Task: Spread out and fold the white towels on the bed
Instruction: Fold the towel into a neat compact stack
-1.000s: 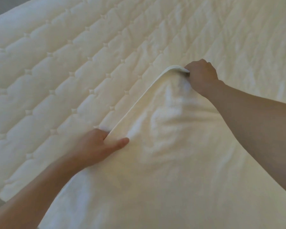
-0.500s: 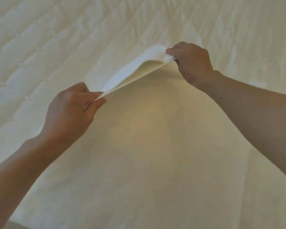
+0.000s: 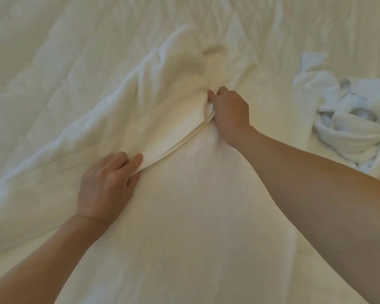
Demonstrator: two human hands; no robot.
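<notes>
The white towel (image 3: 184,227) is laid across the quilted bed (image 3: 42,62). Its doubled edge is pinched at one end by the left hand (image 3: 105,185) and gripped at the other by the right hand (image 3: 230,113). A crumpled towel heap (image 3: 355,126) is seen well apart on the right.

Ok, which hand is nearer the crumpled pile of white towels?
Right. The right hand grips the large white towel by its edge, left of the crumpled white towel pile; the left hand pinches that edge farther left, nearer the person.
</notes>
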